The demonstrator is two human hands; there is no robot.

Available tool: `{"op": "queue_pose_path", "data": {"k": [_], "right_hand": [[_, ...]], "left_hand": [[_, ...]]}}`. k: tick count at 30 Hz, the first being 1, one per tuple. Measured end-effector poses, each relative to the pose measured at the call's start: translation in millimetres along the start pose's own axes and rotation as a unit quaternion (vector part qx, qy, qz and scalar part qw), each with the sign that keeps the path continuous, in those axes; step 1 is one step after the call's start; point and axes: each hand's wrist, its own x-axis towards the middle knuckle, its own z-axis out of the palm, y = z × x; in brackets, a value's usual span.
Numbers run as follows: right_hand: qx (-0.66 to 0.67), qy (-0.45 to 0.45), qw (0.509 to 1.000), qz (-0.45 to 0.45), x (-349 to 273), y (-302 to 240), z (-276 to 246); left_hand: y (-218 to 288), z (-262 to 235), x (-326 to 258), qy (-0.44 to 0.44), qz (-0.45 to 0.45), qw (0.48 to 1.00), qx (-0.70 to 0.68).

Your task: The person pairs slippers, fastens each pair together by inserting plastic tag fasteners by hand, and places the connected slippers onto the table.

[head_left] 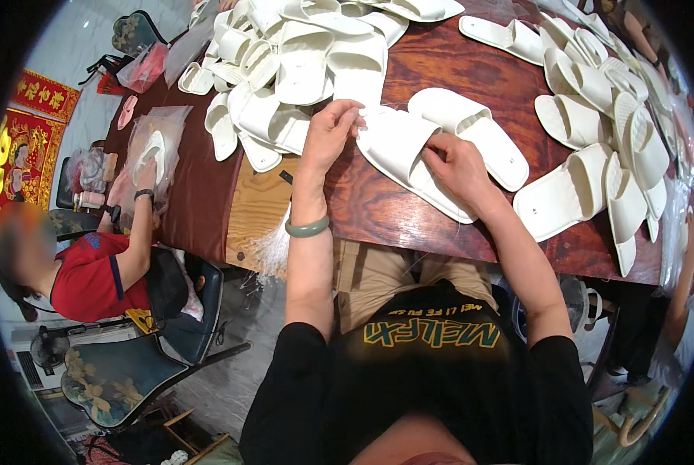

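A white slide slipper (397, 149) lies slantwise on the table in front of me, its toe end up and to the left. My left hand (332, 133) is closed in a pinch at that toe end; what sits between the fingertips is too small to make out. Thin, thread-like lines show faintly near the slipper. With bent fingers, my right hand (457, 169) grips the slipper at the open edge of its strap. Just beyond it, a second white slipper (496, 149) rests sole down.
White slippers (300, 66) are heaped at the far left, and another pile (595, 93) spreads along the right of the wooden table (432, 62). A bundle of white strings (273, 244) hangs at the near edge. At left, a seated co-worker in red (91, 275) handles a slipper on plastic.
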Motion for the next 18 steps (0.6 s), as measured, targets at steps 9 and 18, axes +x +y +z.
{"op": "queue_pose_path", "data": {"k": [9, 18], "right_hand": [[0.000, -0.005, 1.000, 0.008, 0.4, -3.6, -0.8], [-0.006, -0.003, 1.000, 0.009, 0.2, -4.3, 0.2]], "left_hand": [[3.9, -2.9, -3.2, 0.005, -0.015, 1.000, 0.010], [10.5, 1.5, -5.5, 0.021, 0.002, 0.999, -0.040]]}}
